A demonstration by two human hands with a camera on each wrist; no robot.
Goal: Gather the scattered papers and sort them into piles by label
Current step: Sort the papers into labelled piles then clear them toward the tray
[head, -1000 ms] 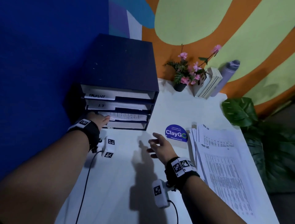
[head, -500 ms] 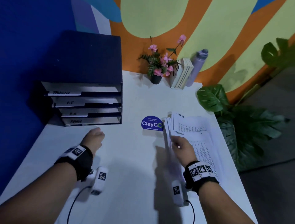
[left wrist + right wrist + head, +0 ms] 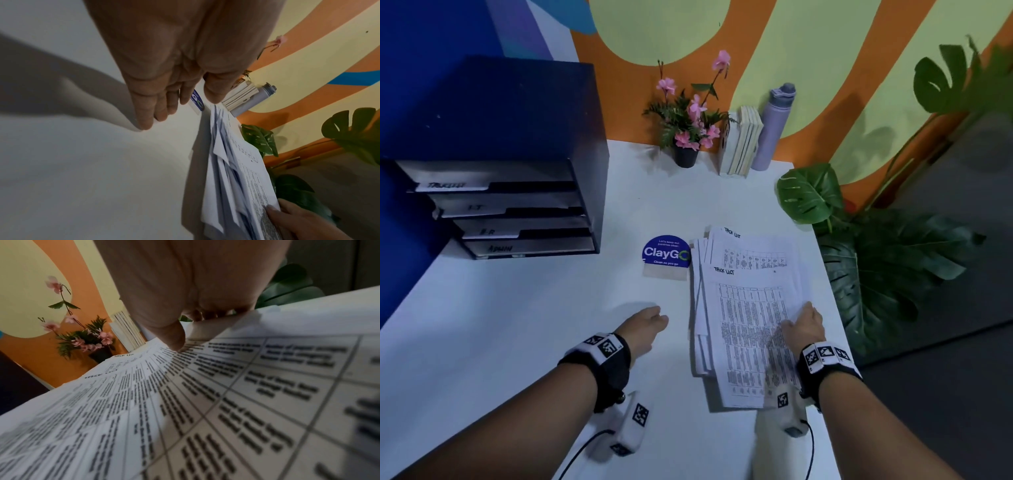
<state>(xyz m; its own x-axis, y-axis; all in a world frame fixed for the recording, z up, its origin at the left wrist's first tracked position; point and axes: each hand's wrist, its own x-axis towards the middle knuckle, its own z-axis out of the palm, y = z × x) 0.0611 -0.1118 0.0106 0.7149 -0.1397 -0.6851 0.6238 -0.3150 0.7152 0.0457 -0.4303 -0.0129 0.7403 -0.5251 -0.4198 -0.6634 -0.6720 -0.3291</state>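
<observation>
Head view, right hand (image 3: pixel 803 327) fingers pinching thin printed papers (image 3: pixel 748 329) (loosely fanned) — left hand (image 3: pixel 643 325) fingers straight, released.

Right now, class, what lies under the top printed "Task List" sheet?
Beneath the top printed sheet more white papers fan out, one headed "Task List". The lower sheets' labels are covered.

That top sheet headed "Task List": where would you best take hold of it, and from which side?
Probably the top sheet's right edge, approached from the right. The pile is fanned and that edge overhangs, so the right hand already has a grip there, thumb on top, fingers beneath.
</observation>
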